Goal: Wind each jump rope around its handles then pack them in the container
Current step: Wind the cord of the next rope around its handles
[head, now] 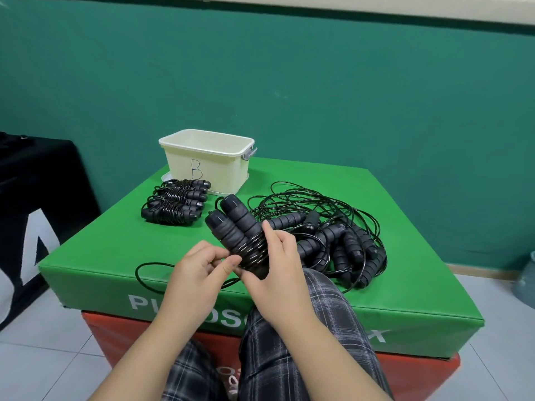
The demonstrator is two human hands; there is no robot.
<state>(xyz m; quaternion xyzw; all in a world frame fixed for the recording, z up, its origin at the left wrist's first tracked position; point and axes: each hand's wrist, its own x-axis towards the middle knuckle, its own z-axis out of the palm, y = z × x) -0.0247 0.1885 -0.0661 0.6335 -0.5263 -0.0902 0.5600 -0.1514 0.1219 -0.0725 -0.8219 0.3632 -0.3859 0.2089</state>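
Note:
My right hand grips a pair of black jump rope handles held side by side, with black cord coiled around their lower part. My left hand pinches the loose cord beside the coils; the slack cord loops over the green pad toward its front edge. A cream container marked "B" stands at the pad's far side. Three wound ropes lie in front of it. A tangled pile of unwound ropes lies to the right.
The green foam pad sits on a red box over a tiled floor. My knees in plaid trousers press against its front. A black banner hangs at left; a grey bin stands at far right.

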